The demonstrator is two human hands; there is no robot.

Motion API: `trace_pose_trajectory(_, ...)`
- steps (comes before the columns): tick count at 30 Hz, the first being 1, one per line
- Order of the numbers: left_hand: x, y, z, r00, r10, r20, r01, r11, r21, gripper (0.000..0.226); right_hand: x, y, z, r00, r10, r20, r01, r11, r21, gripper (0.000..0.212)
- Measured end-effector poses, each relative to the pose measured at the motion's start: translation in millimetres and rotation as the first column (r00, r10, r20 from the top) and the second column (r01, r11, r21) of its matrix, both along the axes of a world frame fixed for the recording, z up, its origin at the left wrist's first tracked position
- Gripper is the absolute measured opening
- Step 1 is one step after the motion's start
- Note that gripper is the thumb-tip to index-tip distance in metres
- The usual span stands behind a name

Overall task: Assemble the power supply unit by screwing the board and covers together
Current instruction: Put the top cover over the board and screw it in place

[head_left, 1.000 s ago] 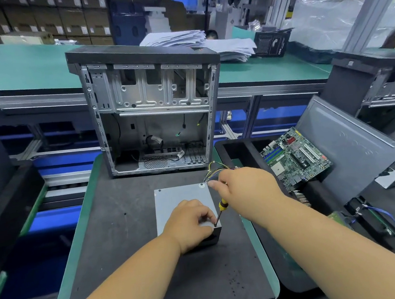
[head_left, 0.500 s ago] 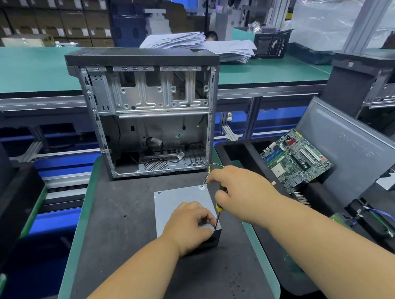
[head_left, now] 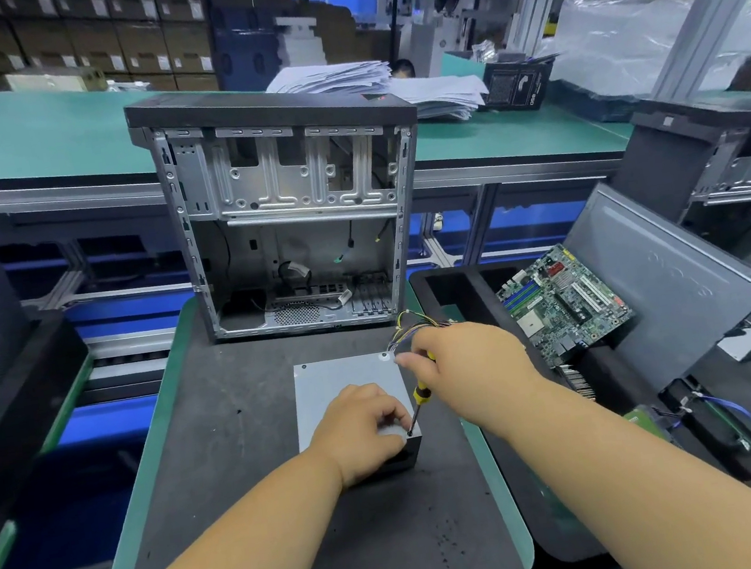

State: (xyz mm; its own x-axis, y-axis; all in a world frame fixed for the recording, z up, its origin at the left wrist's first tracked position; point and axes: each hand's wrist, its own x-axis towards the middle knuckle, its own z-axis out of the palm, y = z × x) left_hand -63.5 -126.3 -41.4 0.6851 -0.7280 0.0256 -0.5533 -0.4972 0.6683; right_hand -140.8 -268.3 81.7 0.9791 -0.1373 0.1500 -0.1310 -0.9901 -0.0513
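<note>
Power supply unit (head_left: 348,383) is set flat on the black mat (head_left: 251,444), just in front of the open computer case (head_left: 287,210); grey top cover faces up, wire bundle (head_left: 405,325) exits at its far right corner. Near right corner is steadied by the left hand (head_left: 359,429), fingers curled down on the cover beside the screw point. Screwdriver (head_left: 419,398) is gripped by the right hand (head_left: 466,368), fingers wrapped round the yellow-black handle; tip is planted at that corner, shaft tilted, not upright. Risks judged: tip may cam out of the screw head because of the tilt and slip toward the left fingertips, which lie very close; screw may go in cross-threaded; unit may shift on the mat if the hold is eased; screw itself too small to be made out.
</note>
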Motion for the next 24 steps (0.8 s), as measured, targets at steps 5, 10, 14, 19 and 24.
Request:
trace_pose_trajectory(5,0.9,-0.2,0.2,1.000,-0.004,0.009,0.003,1.000,0.009,0.023,0.3,-3.9,2.5,0.991,0.121,-0.048,-0.108,0.971,0.213,0.027)
trace_pose_trajectory(10,1.3,-1.0,-0.8,1.000,0.001,0.011,-0.001,1.000,0.012,0.020,1.8,-7.0,0.5,0.998,0.067,-0.008,-0.067,0.998,-0.005,0.027)
trace_pose_trajectory(14,2.2,-1.5,-1.0,1.000,0.001,0.004,-0.001,1.000,0.018,0.021,3.1,-8.7,0.7,0.991,0.129,-0.031,-0.122,0.975,0.187,0.019)
trace_pose_trajectory(19,1.8,-1.7,-2.2,1.000,0.012,0.005,-0.012,1.000,0.021,0.023,2.5,-8.6,2.5,0.992,0.123,-0.029,-0.122,0.992,0.042,0.027)
trace_pose_trajectory(24,1.2,-1.1,-0.9,1.000,0.010,0.004,-0.010,1.000,0.011,0.022,1.4,-9.7,4.7,0.992,0.108,-0.065,-0.098,0.985,0.141,0.017)
